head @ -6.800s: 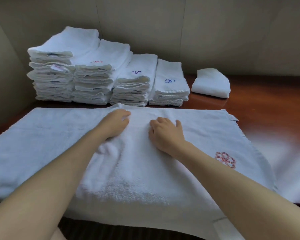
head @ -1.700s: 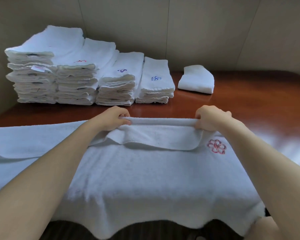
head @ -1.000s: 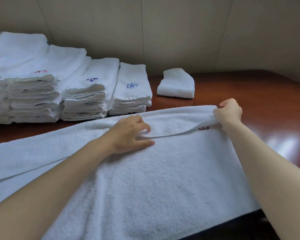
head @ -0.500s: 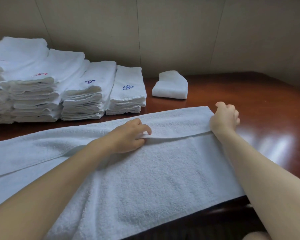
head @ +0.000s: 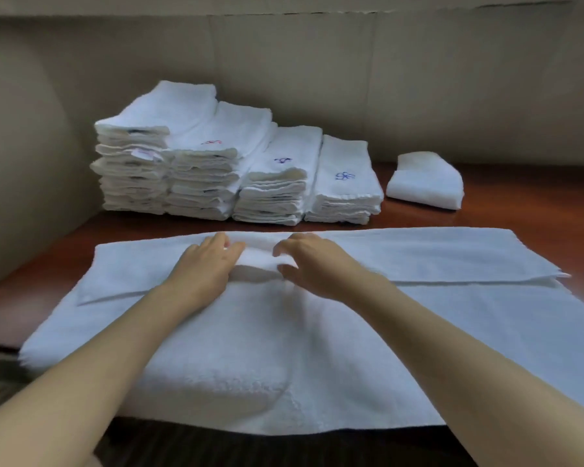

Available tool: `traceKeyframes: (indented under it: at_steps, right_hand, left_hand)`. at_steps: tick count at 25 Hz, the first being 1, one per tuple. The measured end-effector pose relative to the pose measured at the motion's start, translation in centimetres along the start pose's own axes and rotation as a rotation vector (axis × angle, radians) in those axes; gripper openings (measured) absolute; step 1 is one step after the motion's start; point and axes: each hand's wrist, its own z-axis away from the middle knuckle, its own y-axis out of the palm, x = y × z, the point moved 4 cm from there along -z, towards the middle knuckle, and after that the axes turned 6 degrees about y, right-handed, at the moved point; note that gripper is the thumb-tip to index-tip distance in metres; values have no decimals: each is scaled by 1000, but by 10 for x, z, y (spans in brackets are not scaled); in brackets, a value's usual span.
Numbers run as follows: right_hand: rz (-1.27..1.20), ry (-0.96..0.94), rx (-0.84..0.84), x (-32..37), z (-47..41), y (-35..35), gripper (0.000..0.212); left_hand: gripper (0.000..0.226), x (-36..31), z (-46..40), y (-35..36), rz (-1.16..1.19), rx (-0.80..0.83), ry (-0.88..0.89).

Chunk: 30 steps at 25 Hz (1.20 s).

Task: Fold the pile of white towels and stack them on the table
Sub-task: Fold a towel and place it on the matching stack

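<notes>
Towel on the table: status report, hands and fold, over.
Left hand and right hand open, resting mid-towel. Towel flat, far edge folded toward the person. Stacks behind, clear of the fold.

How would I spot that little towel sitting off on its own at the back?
Start at the row of folded towel stacks against the wall on the brown wooden table. Follow the row to its right end, past the shortest stack with the blue flower embroidery. Across a strip of bare wood lies the lone folded towel: a single low bundle, with no embroidery showing and nothing stacked on it.
</notes>
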Motion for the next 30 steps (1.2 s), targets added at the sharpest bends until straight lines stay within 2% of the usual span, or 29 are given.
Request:
traceKeyframes:
  at_steps: [3, 7, 11, 13, 14, 17, 19, 21, 22, 23, 25, 26, 27, 28, 30]
  right_hand:
    - [117, -54, 1, 39, -11, 26, 39]
    - [180, -13, -68, 59, -32, 40, 33]
    - [207, -24, -153, 60, -30, 40, 20]
    - [141, -93, -178, 67, -24, 40, 25]
    - [101, -150, -140, 70, -20, 41, 28]
    - [45, -252, -7, 74, -13, 49, 37]
    - [71, -212, 35, 68, -13, 48, 48]
    - [112, -120, 67, 59, -17, 45, 71]
    - [113, -54, 80, 53, -19, 44, 78]
    - [101, 18, 108, 46, -21, 44, 78]
    - [88, 95, 208, 39, -20, 49, 64]
    - [87, 89, 235, 40, -18, 51, 60]
    - [65, 72, 236, 43, -16, 52, 56]
    - [31, 64, 214, 43, -15, 50, 53]
    - [11, 120, 160, 26, -12, 45, 50]
  left_hand:
    - [54, 55, 31, 5, 21, 28, -182]
    - [53, 112, 67, 9, -6, 15, -363]
    - [51, 130, 82, 2, 11, -64, -432]
    - [52, 140, 84, -6, 39, -131, -500]
    - [49, 144, 84, -7, 36, -121, -535]
    - [40, 144, 81, 4, -43, 145, -589]
    - [46, 141, 82, 6, -20, 320, -623]
    - [53, 142, 84, -1, -15, 492, -660]
    - [53, 141, 84, -10, -42, 526, -667]
    - [52, 138, 79, -22, -79, 467, -653]
    - [49, 112, 59, -41, -78, 129, -520]
    - [48, 88, 48, -46, 9, -35, -413]
    - [47, 63, 38, -44, 133, -115, -293]
    - [47, 39, 30, -36, 242, -96, -189]
    - [52, 16, 22, -2, 294, 133, -121]
